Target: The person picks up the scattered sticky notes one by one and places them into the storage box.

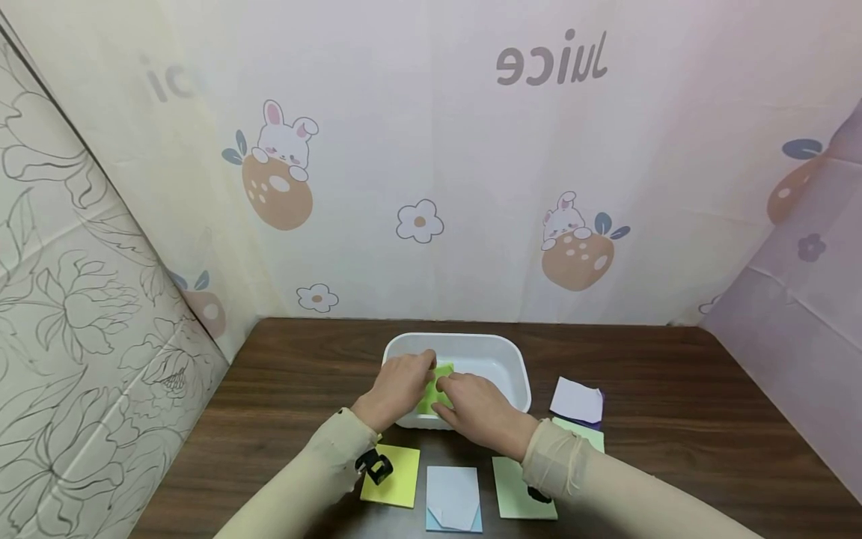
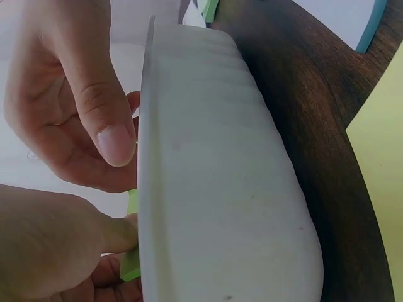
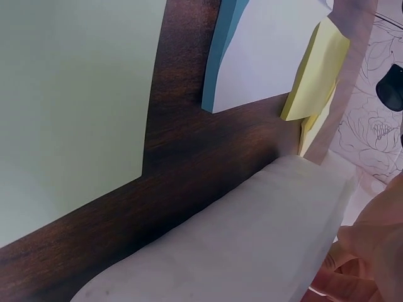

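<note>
A bright green sheet of paper (image 1: 442,372) is inside the white plastic tub (image 1: 515,374), near its front left. My left hand (image 1: 405,380) reaches over the tub's front left and pinches the sheet; in the left wrist view its thumb side lies on the green paper (image 2: 130,264). From the right, my right hand (image 1: 481,408) comes over the front rim with thumb and fingers curled at the sheet's right edge. The left wrist view shows the right hand (image 2: 69,94) with its fingertips partly hidden behind the rim. Most of the sheet is covered by the hands.
In front of the tub lie a yellow pad (image 1: 399,479), a blue pad with a white sheet (image 1: 453,494) on top, and a pale green pad (image 1: 521,498). Right of the tub, a white sheet (image 1: 578,400) covers a purple one, beside another green pad (image 1: 594,434). Printed curtains (image 1: 431,172) hang behind.
</note>
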Demonstrator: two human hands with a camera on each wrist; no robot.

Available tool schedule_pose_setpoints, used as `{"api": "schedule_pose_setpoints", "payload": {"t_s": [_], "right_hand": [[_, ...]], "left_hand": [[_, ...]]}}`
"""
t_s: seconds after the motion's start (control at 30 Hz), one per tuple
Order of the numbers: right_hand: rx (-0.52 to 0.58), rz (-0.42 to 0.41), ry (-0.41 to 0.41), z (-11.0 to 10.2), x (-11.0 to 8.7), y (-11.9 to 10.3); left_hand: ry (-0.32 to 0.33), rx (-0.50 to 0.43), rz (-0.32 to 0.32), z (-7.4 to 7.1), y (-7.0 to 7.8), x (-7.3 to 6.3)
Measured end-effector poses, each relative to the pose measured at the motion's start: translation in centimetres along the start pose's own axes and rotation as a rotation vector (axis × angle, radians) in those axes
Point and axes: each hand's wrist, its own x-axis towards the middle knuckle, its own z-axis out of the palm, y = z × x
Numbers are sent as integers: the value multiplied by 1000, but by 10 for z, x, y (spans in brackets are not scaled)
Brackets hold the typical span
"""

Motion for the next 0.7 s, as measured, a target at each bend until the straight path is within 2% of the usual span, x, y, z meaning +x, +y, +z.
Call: {"api": "schedule_pose_setpoints", "payload": {"t_s": [0.47,0.7], "right_hand": [[-11,3,-15,0,0,2],[-14,12,-14,0,1,4]], "left_hand": [[-87,1,-61,2,-4,6],[-95,-2,-72,1,-5,6]]}}
